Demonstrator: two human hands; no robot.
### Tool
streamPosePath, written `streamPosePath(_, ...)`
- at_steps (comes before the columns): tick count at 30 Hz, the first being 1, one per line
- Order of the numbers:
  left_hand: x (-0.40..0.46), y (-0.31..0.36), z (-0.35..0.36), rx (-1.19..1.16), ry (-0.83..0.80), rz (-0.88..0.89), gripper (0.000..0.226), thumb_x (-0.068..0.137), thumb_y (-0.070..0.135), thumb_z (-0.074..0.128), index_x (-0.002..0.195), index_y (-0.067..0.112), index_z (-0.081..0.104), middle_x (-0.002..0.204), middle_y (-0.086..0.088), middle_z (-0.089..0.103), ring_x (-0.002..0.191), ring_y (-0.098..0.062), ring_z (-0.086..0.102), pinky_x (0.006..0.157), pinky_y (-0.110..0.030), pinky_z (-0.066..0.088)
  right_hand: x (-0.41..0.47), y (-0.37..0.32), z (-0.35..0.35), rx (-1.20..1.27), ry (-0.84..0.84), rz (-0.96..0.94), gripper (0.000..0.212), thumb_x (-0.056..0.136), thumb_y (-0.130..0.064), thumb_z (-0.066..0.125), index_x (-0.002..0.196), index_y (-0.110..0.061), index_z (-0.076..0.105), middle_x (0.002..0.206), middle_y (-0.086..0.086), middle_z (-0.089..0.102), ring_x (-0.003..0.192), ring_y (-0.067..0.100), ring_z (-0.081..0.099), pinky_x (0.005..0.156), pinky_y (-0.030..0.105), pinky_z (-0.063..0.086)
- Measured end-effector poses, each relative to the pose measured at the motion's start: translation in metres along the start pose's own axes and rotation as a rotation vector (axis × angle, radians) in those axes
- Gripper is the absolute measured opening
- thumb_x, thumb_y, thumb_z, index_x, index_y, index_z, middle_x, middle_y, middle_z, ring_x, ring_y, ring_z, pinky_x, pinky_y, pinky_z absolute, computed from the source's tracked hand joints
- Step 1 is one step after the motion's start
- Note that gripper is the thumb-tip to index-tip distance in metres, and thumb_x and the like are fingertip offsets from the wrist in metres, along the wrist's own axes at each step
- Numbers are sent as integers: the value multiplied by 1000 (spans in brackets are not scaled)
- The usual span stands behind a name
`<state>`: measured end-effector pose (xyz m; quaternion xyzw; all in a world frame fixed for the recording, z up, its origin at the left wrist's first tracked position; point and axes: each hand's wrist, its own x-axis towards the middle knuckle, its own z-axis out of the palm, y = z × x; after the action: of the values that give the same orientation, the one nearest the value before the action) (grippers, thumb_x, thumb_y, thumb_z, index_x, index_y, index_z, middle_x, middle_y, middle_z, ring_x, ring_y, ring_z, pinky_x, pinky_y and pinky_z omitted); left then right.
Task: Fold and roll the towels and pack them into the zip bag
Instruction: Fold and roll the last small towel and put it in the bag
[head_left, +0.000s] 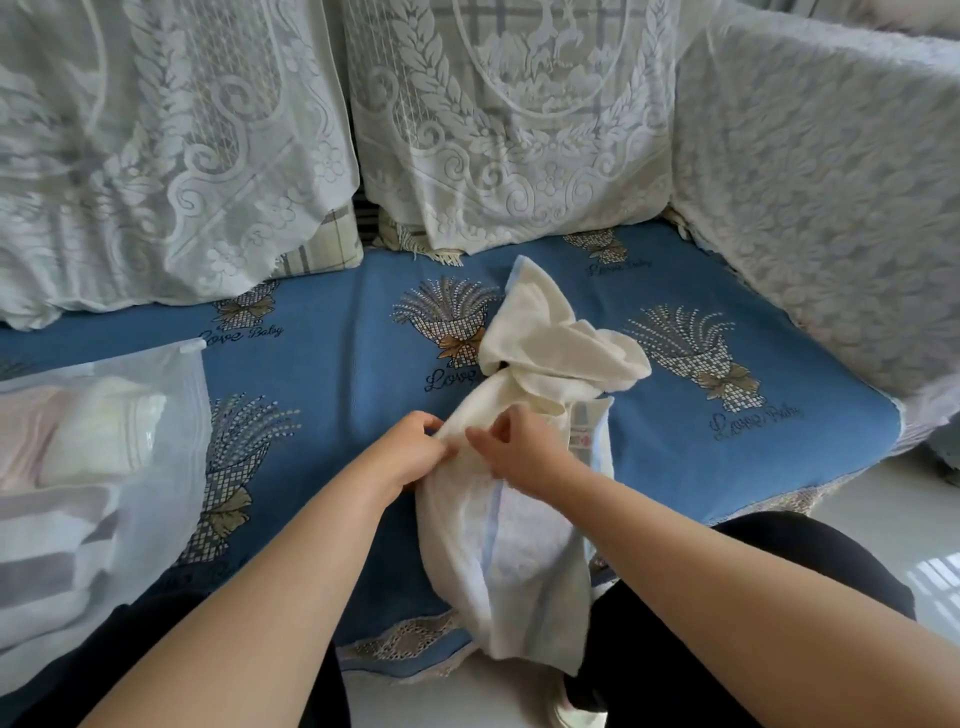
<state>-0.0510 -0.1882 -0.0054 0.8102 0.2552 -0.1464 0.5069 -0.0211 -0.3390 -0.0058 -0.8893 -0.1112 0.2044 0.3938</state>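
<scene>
While both hands meet over the middle of the sofa seat, the person pinches a cream towel (511, 540) w/ a thin blue stripe. The left hand (410, 454) grips the towel's left edge, fingers (434, 423) curled tight on the cloth. The right hand (519, 449) is just beside it, fingers (498, 431) bent & nipping a fold of the same towel. The 2 hands are almost touching.

The towel is long & crumpled, not flat. Its far end lies bunched up on the blue seat cover (332, 332), & its near end hangs off the front edge of the seat, down between the person's dark-clothed legs. A small label shows on the towel right by the right hand.

On the left side of the seat sits the zip bag (156, 467), clear & a bit cloudy. It is well apart from the hands. Inside it are rolled towels (104, 431): pale yellow & pink ones, plus a gray & white striped one nearer the front. Cannot tell if the bag's zip is open or closed.

White lace covers (519, 130) hang over the back cushions & over the sofa arm on the right. The blue cover has flower-bunch pics w/ "Love Baby" written under them.
</scene>
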Motion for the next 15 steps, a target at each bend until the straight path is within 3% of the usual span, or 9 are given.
streamPosePath(2,-1,4,-4,-59,1,-1,35,88,19,54,122,18,52,109,-4,62,98,-22,60,82,-38,53,9,9,-11,-79,136,96,57,82,-62,51,108,-12,44,93,9,64,82,27,65,77,43,56)
streamPosePath(5,0,5,-11,-27,30,40,36,89,19,46,124,21,48,110,-3,58,100,-23,57,88,-40,49,13,19,-27,-83,109,240,64,82,-64,51,110,-10,31,84,10,61,69,31,69,67,45,59)
streamPosePath(7,-2,3,-14,140,72,80,32,91,21,44,122,26,44,108,-1,56,93,-21,56,79,-35,48,17,26,-30,-74,137,269,64,83,-58,56,114,-10,28,85,11,61,64,30,67,60,41,58)
streamPosePath(9,-4,0,-13,396,158,144,34,92,29,49,124,29,41,115,-1,50,96,-20,54,76,-35,47,24,34,-29,-42,234,253,53,84,-41,60,119,-11,35,96,12,59,76,30,64,69,39,57)
streamPosePath(10,-5,-2,-9,472,210,205,38,90,34,54,126,30,41,124,-1,45,105,-20,50,82,-36,47,25,35,-28,-11,244,246,39,84,-30,59,113,-10,42,95,12,59,79,28,62,73,37,55)
streamPosePath(12,-10,-1,5,488,228,370,52,84,47,62,130,30,43,137,2,36,124,-20,38,96,-40,41,26,32,-28,69,188,232,12,84,-19,55,85,-7,55,74,12,58,63,25,55,61,30,48)
streamPosePath(14,-18,1,20,560,132,475,66,78,59,63,134,32,41,142,7,38,131,-18,35,102,-42,38,22,22,-28,161,189,181,20,84,-18,55,66,-11,56,55,5,54,48,18,47,50,27,40)
streamPosePath(15,-20,0,25,640,103,481,70,78,61,61,137,31,38,143,8,39,131,-18,37,102,-42,39,21,17,-29,200,216,140,20,84,-19,55,65,-12,57,53,2,54,48,17,48,49,26,40)
